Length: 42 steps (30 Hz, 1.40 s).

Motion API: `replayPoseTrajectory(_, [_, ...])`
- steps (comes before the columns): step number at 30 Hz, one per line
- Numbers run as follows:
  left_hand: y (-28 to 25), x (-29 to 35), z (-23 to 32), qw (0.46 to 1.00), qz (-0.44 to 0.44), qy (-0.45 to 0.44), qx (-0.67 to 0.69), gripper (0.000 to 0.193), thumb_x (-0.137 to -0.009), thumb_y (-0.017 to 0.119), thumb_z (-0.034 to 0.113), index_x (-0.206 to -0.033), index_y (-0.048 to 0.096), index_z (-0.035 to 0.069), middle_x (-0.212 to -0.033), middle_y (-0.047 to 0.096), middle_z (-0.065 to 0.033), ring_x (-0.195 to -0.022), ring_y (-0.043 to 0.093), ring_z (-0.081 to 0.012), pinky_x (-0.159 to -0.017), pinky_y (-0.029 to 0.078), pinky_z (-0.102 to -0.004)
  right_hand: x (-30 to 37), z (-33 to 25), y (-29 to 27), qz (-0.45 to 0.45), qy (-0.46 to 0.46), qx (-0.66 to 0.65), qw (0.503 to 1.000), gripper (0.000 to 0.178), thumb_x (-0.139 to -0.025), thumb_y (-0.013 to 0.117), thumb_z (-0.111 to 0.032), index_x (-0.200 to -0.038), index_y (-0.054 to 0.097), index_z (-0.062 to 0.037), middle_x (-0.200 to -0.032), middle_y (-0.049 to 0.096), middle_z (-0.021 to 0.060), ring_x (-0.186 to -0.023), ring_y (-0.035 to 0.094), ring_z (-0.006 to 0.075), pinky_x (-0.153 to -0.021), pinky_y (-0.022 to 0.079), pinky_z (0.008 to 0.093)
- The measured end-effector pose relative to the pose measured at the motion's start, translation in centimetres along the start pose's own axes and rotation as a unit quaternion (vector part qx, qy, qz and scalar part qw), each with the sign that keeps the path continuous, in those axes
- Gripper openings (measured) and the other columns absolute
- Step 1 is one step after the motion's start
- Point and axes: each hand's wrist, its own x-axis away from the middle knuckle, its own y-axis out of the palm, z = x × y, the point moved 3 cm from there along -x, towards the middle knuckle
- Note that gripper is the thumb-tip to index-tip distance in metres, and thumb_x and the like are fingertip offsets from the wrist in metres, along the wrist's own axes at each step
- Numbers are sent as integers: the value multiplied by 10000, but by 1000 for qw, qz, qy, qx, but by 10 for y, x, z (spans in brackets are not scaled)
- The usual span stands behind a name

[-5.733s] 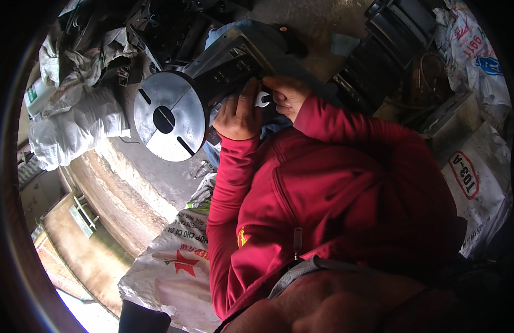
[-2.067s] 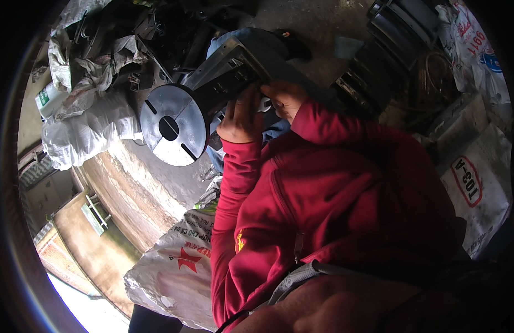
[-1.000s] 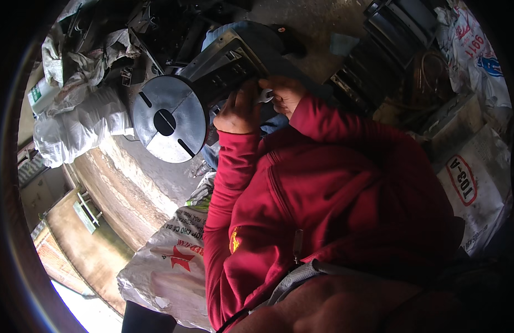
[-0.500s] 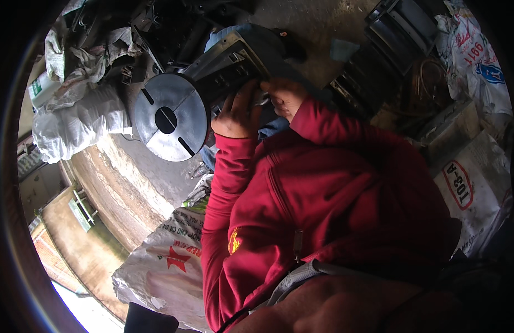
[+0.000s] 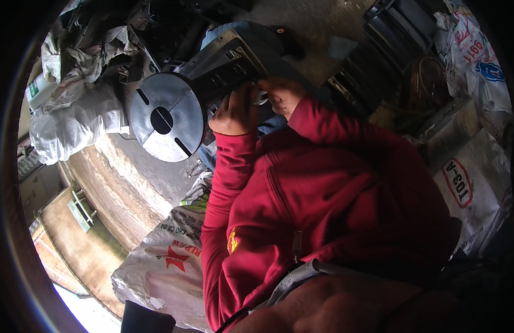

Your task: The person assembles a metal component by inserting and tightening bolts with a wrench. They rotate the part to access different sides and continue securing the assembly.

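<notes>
change: none, both hands stay put | left hand [image 5: 235, 111] grips machine [image 5: 223, 66] beside disc [image 5: 162, 117] | right hand [image 5: 282, 94] pinches small metal part [image 5: 260, 99]

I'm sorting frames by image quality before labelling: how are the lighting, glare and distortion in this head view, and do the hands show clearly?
Head view: strong fisheye bending, with a black vignette round the rim; daylight blows out the lower left corner, and the round metal disc catches a pale sheen; the top is in deep shadow; the left hand and right hand are lit and fairly sharp, but small.
</notes>
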Motion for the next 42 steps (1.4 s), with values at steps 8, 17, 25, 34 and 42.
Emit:
replayPoseTrajectory(8, [-5,-7,5,999,-19,33,38,257,-722,720,239,-973,686,195,-835,682,-47,-631,658,-235,-485,492,-347,1,-5,1,-5,-22,-11,1000,261,-888,673,-225,-701,515,-134,-536,431,-63,-395,346,30,-359,215,207])
replayPoseTrajectory(17, [1,-8,2,998,-28,51,24,249,-751,725,248,-990,682,195,-773,678,-43,-565,644,-248,-469,484,-351,0,-1,-2,-4,-11,-32,999,184,-908,641,-250,-805,555,-124,-547,407,-71,-380,321,23,-357,232,195])
replayPoseTrajectory(25, [3,-1,2,999,-31,-7,4,306,-734,702,175,-1037,680,217,-801,686,-44,-605,657,-266,-509,506,-356,-1,-2,-3,-12,22,-6,1000,209,-899,650,-250,-761,535,-143,-534,371,-75,-384,306,30,-366,231,202])
replayPoseTrajectory(34, [-2,-3,5,1000,-7,4,16,235,-796,718,235,-1021,678,182,-809,696,-66,-652,678,-252,-536,521,-352,1,-5,-3,-3,19,4,1000,184,-900,648,-233,-782,544,-138,-537,379,-84,-395,316,23,-371,235,196])
replayPoseTrajectory(42, [-7,-12,2,992,-79,73,59,230,-858,677,192,-1073,653,115,-819,695,-92,-642,671,-227,-557,507,-299,0,-9,-2,8,39,-7,999,270,-877,690,-246,-710,510,-135,-535,397,-71,-397,326,18,-358,207,197])
